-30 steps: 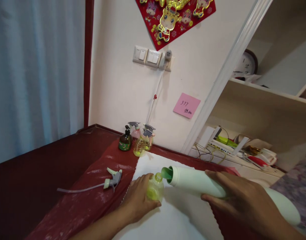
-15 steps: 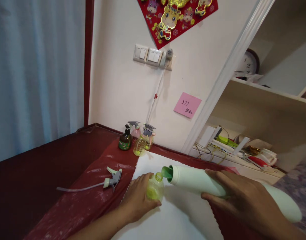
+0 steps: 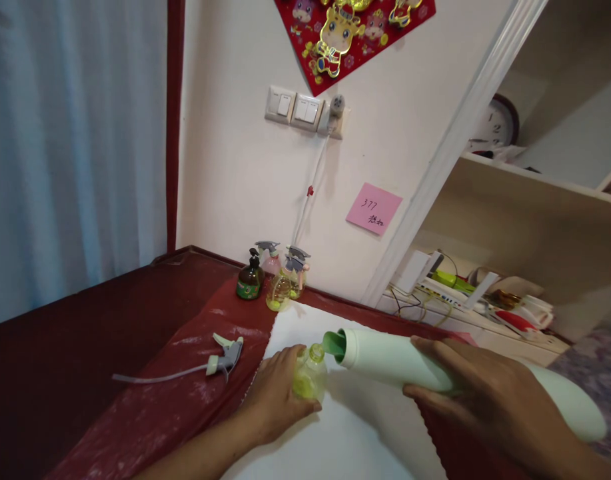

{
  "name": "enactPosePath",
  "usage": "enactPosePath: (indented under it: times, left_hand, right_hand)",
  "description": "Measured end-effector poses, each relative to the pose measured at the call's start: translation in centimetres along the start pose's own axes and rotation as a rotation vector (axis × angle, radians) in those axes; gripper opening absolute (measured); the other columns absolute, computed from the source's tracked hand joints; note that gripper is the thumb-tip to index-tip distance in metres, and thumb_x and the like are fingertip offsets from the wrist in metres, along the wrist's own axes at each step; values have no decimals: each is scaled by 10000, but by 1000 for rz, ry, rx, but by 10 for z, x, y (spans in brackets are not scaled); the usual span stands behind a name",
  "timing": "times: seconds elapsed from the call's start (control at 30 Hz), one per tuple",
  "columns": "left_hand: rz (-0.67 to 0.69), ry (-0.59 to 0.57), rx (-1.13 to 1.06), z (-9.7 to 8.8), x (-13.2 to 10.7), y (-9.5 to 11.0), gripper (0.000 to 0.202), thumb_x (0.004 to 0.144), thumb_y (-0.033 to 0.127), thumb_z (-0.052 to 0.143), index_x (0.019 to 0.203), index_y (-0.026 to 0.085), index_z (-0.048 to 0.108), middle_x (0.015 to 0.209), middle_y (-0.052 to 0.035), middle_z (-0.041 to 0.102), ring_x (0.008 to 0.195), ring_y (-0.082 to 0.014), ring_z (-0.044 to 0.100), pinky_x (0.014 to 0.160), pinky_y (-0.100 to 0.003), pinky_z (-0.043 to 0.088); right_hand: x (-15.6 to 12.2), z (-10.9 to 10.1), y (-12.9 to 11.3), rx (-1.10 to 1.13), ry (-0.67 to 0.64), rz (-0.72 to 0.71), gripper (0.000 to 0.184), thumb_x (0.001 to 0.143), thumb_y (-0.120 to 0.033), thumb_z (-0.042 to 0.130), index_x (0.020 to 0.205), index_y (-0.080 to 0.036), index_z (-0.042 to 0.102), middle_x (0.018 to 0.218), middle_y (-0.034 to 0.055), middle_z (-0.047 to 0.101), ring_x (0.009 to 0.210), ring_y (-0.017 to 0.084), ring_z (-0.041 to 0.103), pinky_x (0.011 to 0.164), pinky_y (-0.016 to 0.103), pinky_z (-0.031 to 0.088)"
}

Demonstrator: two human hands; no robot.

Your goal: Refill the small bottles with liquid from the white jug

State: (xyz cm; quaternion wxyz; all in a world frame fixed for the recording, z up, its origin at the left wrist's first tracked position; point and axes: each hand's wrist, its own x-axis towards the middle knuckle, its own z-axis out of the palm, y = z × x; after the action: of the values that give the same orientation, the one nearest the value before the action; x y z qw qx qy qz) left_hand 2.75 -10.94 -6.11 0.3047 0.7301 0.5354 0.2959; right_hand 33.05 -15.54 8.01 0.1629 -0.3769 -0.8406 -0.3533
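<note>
My left hand point(image 3: 272, 400) grips a small clear bottle point(image 3: 310, 377) with yellow-green liquid, standing upright on a white cloth point(image 3: 345, 427). My right hand point(image 3: 490, 400) holds a large white bottle point(image 3: 385, 360) tipped nearly flat, with its green spout point(image 3: 334, 345) right above the small bottle's open neck. A detached spray trigger head point(image 3: 225, 358) with its long dip tube lies on the red table cover to the left of my left hand.
Several small bottles point(image 3: 272, 283) stand against the wall at the back of the red table point(image 3: 85, 360). A shelf point(image 3: 475, 300) at the right holds cables and clutter. A blue curtain point(image 3: 70, 147) hangs at the left.
None of note: both hands and both bottles keep their places, only the view has shifted slightly.
</note>
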Motion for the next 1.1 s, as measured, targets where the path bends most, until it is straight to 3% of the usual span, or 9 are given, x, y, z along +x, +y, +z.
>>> enactPosePath:
  times: [0.57, 0.73, 1.1]
  left_hand:
    - [-2, 0, -5, 0, -1, 1, 774, 670, 361, 805, 1379, 200, 538, 1418, -128, 622, 1298, -358, 544, 1128, -492, 390]
    - [-1, 2, -2, 0, 0, 1, 794, 670, 347, 809, 1393, 191, 519, 1404, -124, 629, 1289, -345, 546, 1127, -489, 386]
    - [3, 1, -1, 1, -1, 0, 757, 679, 357, 801, 1370, 215, 527, 1396, -117, 632, 1278, -347, 556, 1111, -490, 397]
  right_hand:
    - [1, -7, -1, -103, -18, -19, 434, 1057, -569, 360, 1189, -211, 568, 818, 62, 753, 615, 212, 731, 502, 318, 546]
    - [4, -9, -1, -99, 34, -45, 447, 1038, -600, 398, 1160, -211, 581, 774, 39, 738, 581, 207, 724, 477, 310, 547]
    - [2, -9, -1, -102, -2, -29, 443, 1042, -590, 393, 1183, -208, 567, 783, 42, 732, 586, 214, 719, 485, 321, 535]
